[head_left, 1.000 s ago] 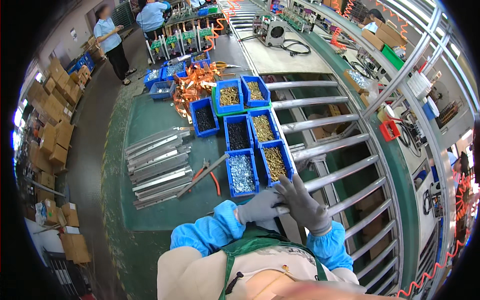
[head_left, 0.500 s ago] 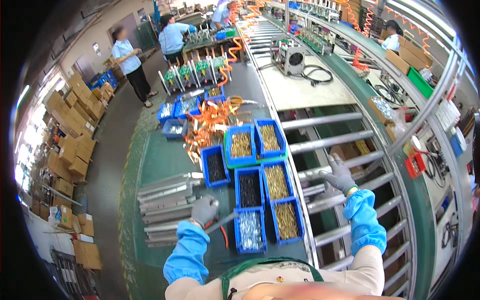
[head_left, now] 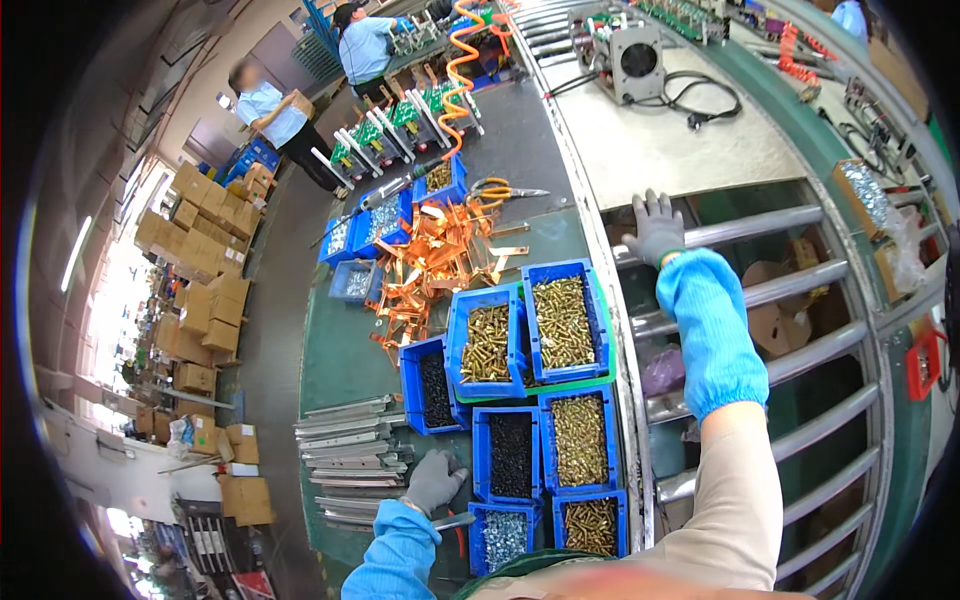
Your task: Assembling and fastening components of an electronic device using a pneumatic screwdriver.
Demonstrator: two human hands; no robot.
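Note:
My right hand (head_left: 657, 228), in a grey glove, reaches forward over the roller conveyor with its fingers spread and nothing in them. Its fingertips are at the near edge of a pale board (head_left: 690, 150); whether they touch it I cannot tell. My left hand (head_left: 437, 482), also gloved, is curled beside a stack of grey metal strips (head_left: 350, 445). A flat grey piece (head_left: 455, 521) sticks out by its wrist, with something thin and red next to it. What the curled fingers hold, if anything, is hidden. Blue bins of brass screws (head_left: 487, 345), black screws (head_left: 511, 455) and silvery parts (head_left: 505, 535) stand between my hands.
Copper strips (head_left: 435, 250) lie heaped beyond the bins, near orange-handled scissors (head_left: 505, 192). Green circuit-board assemblies (head_left: 400, 130) stand farther back under a coiled orange hose (head_left: 460, 75). A boxy metal unit (head_left: 635, 60) with a black cable sits on the board. Two people stand far left.
My right hand has moved forward along the rollers to the pale board. My left hand stays by the metal strips. The whole view has shifted, and the bins look closer.

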